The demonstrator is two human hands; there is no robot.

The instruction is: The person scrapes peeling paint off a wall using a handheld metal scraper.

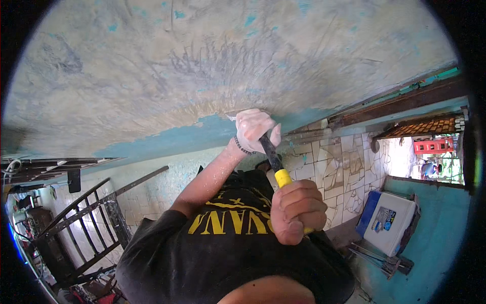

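Note:
My right hand (298, 213) is closed round the yellow grip of a scraper-like tool (272, 154) with a black shaft. My left hand (254, 129), coated white or thinly gloved and with a dark beaded bracelet at the wrist, is closed round the tool's far end, close against the wall. The tool's head is mostly hidden by that hand; only a thin pale edge pokes out on its left. Ahead rises the wall (202, 66), rough and greyish-white with scrape marks and blue flecks. A strip of blue paint (172, 141) borders the scraped area near my left hand.
A black metal railing (83, 223) stands at the left. Stone-patterned tiling (336, 172) lies behind my right hand. To the right are a white-and-blue box (390, 223), long thin tools (377, 258) below it, and an opening with a red crate (433, 146) beyond.

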